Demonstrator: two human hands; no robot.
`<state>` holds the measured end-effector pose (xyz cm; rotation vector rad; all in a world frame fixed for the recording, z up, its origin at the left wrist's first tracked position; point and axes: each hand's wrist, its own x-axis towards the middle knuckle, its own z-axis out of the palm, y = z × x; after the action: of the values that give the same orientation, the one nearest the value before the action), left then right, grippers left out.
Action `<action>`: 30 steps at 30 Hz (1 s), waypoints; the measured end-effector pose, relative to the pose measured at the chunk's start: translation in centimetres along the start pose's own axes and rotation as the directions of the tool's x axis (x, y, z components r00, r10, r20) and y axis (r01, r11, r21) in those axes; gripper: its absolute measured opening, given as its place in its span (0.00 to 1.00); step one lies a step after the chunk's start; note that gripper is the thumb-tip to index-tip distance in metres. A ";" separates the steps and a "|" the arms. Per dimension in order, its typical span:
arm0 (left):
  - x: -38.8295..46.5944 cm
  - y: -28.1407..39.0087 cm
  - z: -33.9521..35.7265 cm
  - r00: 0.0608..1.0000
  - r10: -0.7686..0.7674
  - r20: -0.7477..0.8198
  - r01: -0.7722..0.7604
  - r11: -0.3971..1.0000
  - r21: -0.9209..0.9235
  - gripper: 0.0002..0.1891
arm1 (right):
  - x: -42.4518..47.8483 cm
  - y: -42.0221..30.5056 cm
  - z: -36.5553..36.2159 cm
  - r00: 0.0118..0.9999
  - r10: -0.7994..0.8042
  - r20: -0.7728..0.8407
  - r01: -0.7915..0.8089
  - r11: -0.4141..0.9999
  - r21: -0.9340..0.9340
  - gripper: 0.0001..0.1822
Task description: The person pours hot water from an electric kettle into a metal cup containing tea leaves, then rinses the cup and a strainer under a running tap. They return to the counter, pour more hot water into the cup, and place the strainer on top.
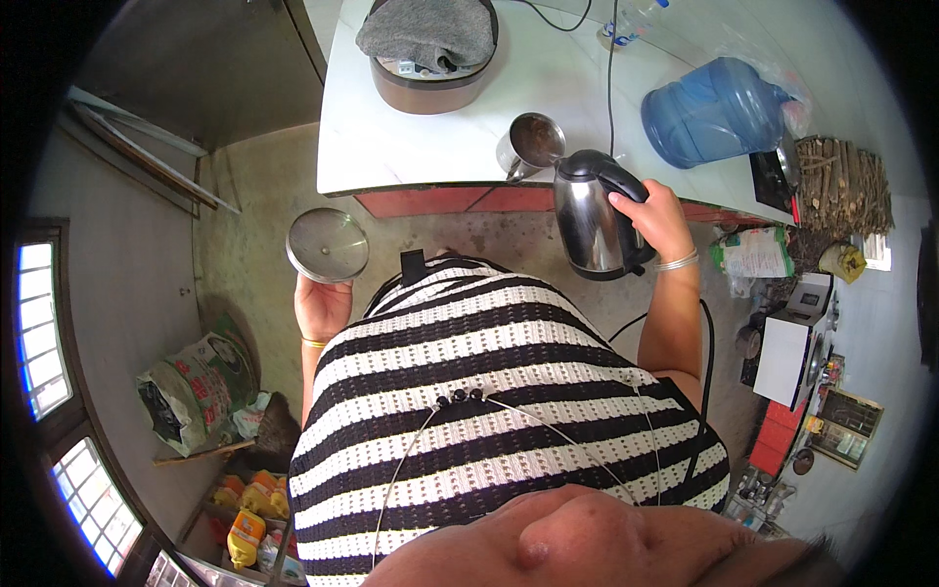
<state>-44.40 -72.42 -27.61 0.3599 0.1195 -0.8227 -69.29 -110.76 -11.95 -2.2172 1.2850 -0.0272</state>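
Note:
My right hand (655,220) grips the black handle of a stainless steel electric kettle (585,220). The kettle is tilted, and its spout end reaches the rim of a metal mug (512,150) near the counter's front edge. Brownish matter shows inside the mug, its handle turned toward me; whether water is flowing cannot be made out. Left of my body, my left hand (323,312) holds a round metal lid (327,245) by its edge, out over the floor.
On the white counter (411,150) stand a brown rice cooker (433,92) topped by a grey cloth (433,33), a large blue water jug (711,114) lying on its side and a plastic bottle (623,29). A cord (612,88) crosses the counter. A sack (205,389) stands at left.

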 end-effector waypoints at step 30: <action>0.2 -0.8 0.5 0.999 -0.005 -0.043 0.007 0.999 0.046 0.18 | -0.8 0.8 0.4 0.997 0.005 -0.077 0.001 0.997 0.080 0.24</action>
<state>-44.89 -73.21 -27.41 0.4213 0.1420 -0.8254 -70.25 -110.27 -12.45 -2.1653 1.3038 -0.1624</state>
